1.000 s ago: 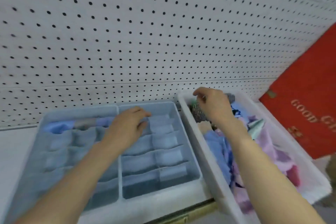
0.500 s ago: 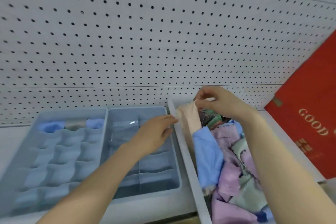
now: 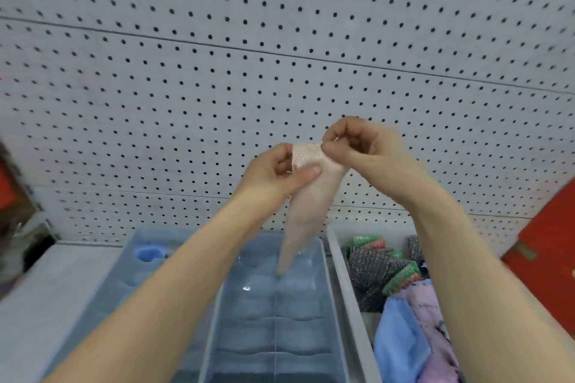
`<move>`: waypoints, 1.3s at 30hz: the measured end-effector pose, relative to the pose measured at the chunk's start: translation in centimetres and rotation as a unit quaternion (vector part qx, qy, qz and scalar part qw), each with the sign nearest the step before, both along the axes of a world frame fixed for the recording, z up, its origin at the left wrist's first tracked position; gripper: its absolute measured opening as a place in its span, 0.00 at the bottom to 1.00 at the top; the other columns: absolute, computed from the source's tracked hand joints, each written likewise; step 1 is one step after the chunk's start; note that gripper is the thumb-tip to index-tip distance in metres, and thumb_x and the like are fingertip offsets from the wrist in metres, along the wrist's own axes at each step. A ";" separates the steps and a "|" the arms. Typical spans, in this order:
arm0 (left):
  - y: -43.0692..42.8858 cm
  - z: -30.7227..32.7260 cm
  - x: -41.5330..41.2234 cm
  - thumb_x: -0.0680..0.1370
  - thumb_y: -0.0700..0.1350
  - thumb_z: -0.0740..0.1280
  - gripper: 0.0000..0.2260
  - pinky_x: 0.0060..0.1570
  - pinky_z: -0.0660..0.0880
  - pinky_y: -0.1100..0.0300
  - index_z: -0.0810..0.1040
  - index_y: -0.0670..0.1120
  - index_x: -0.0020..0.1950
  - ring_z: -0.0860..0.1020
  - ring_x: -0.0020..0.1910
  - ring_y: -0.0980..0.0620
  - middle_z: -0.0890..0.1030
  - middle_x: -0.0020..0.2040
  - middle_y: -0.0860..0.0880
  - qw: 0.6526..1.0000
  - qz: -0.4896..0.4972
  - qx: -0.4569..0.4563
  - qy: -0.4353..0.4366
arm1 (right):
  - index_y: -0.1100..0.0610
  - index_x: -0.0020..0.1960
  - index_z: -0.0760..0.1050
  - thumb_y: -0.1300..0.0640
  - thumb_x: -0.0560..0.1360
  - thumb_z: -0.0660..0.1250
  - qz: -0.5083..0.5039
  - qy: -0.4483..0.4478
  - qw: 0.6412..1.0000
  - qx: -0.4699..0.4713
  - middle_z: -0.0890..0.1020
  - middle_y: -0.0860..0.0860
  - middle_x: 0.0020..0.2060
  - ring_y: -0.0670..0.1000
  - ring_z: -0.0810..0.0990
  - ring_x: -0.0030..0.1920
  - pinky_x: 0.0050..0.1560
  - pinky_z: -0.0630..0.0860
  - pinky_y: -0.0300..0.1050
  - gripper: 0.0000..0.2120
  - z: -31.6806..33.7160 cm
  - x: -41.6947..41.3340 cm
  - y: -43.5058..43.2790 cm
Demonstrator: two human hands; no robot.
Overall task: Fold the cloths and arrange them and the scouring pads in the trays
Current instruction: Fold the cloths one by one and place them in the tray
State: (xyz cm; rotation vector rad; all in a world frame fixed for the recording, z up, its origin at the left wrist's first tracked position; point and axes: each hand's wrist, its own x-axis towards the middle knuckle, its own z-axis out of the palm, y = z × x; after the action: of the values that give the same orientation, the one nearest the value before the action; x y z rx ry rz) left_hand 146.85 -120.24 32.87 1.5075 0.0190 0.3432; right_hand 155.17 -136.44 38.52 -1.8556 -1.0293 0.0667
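Holds a pale peach cloth [image 3: 311,205] with a waffle-like weave up in the air, in front of the wall and above the trays. Pinches its top edge at two spots close together: with the left hand [image 3: 280,174], thumb laid flat over the fabric against curled fingers, and with the right hand [image 3: 364,149], thumb and forefinger clamped on the neighbouring corner, other fingers curled. Lets the rest hang in a narrowing tail, tip low over the far end of the right blue divided tray [image 3: 298,333]; cannot tell whether the tip touches it.

Sits edge to edge with a left blue divided tray [image 3: 130,283], which has a rolled blue cloth [image 3: 148,253] in a far compartment. Stands just right of both, a white bin [image 3: 351,305] with dark glittery scouring pads [image 3: 373,267], some edged green and red, piled at its far end, and a loose blue cloth [image 3: 401,342] and a lilac cloth [image 3: 427,305] heaped nearer.

Rests all on a white shelf surface [image 3: 40,298] against a white pegboard wall [image 3: 217,71] dotted with dark holes, crossed by thin seams. Leans at the far right, a red board [image 3: 553,258]; blurs at the far left into dark clutter [image 3: 21,236] too smeared to name
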 end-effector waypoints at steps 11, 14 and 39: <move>8.0 1.0 -5.8 0.74 0.43 0.73 0.03 0.45 0.73 0.59 0.81 0.48 0.45 0.78 0.40 0.55 0.82 0.40 0.51 0.992 0.088 0.075 -0.049 | 0.55 0.40 0.78 0.55 0.72 0.75 0.057 0.082 0.990 -0.097 0.82 0.48 0.41 0.53 0.72 0.37 0.43 0.66 0.50 0.07 -1.1 -3.0 4.6; 9.9 0.7 -7.2 0.77 0.39 0.70 0.06 0.43 0.73 0.59 0.80 0.51 0.46 0.77 0.38 0.53 0.83 0.39 0.47 0.989 0.111 0.074 -0.057 | 0.56 0.42 0.77 0.59 0.72 0.75 0.056 0.090 0.990 -0.092 0.81 0.49 0.37 0.51 0.73 0.37 0.43 0.69 0.46 0.06 -2.0 -4.0 6.1; 13.3 -1.1 -10.6 0.84 0.42 0.56 0.10 0.32 0.72 0.66 0.74 0.47 0.46 0.73 0.34 0.55 0.75 0.35 0.52 0.986 0.062 -0.147 -0.043 | 0.55 0.41 0.81 0.59 0.73 0.74 0.020 0.143 0.988 0.053 0.82 0.48 0.54 0.43 0.82 0.51 0.51 0.78 0.39 0.04 -4.6 -10.4 13.6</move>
State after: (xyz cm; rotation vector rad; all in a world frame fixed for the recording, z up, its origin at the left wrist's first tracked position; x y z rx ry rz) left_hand 136.23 -106.98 31.81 1.2014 0.0924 0.4843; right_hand 144.77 -122.84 33.94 -1.6715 -0.8540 0.2883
